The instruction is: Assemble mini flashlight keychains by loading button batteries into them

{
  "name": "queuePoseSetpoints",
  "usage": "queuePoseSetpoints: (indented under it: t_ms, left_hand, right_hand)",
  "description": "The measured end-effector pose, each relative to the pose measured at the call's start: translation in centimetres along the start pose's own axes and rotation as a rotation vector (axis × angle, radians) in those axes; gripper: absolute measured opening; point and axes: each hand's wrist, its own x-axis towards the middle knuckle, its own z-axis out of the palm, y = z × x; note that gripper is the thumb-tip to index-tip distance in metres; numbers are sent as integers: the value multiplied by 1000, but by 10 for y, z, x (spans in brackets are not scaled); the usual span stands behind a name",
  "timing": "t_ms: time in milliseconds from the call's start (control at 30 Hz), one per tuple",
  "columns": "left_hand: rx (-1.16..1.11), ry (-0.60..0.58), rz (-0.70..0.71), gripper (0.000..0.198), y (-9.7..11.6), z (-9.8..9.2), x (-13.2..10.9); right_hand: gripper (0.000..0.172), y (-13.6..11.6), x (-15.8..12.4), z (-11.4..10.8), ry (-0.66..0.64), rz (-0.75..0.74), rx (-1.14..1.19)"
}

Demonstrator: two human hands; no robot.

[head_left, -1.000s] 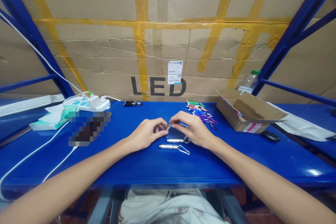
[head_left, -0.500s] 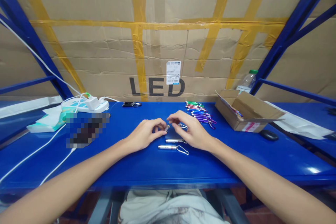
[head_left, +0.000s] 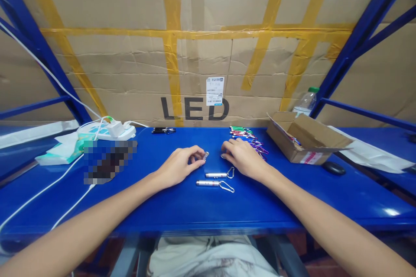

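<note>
Keychain torch (head_left: 205,155) pinched in left hand (head_left: 178,167), right hand (head_left: 242,159) curled empty: light, rigid, slick metal; grip mid-barrel.

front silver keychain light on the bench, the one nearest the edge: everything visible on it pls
The front silver keychain light is a slim metallic cylinder lying flat on the blue table, long axis running left to right. A silver wire clip hangs off its right end, also flat on the surface. Finish looks like polished metal with a faint dark band mid-body; any markings are too small to read. Neither hand touches it. A second, similar light lies just behind it, roughly parallel and apart.
</note>
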Motion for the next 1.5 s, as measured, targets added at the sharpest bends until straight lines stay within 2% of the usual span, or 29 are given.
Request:
queuePoseSetpoints:
  t_ms: [100, 200, 300, 433, 633, 767, 967, 1200, 1300, 1367, 1433, 1500]
  left_hand:
    - [7, -2, -3, 23, 1, -1, 0]
    - [11, -5, 7, 23, 2, -1, 0]
    - [23, -3, 37, 22, 2, -1, -1]
    - [45, 9, 80, 20, 2, -2, -2]
    - [83, 79, 144, 26, 3, -3, -2]
    - [-84, 43, 62, 31, 3, -1, -1]
    - [-521, -126, -102, 46, 5, 3, 1]
    - [-610, -130, -140, 48, 2, 0, 4]
    - [-522, -40, -72, 40, 0, 0, 3]
    - [-356, 40, 32, 31, 0, -1, 1]
    - [-151, 115, 189, 23, 0, -3, -1]
    - [55, 160, 380, 18, 0, -5, -3]
  right_hand:
    - [11, -3, 1, 1, 24, -22, 90]
    - [8, -10, 1, -5, 201, -40, 312]
    - [6, -21, 0, -13, 231, -168, 520]
    - [10, -29, -2, -16, 190, -279, 515]
    - [11, -25, -3, -13, 267, -279, 484]
    - [18, -26, -4, -10, 292, -240, 552]
    - [20, -33, -6, -7, 340, -289, 537]
    - [32, -35, -8, -2, 352, -332, 472]
    - [28, -37, -8, -2, 328, -307, 519]
    - [23, -39, -7, -3, 292, -248, 628]
    - [20, -40, -4, -3, 239, -146, 830]
    - [28, -40, 1, -3, 167, -22, 1102]
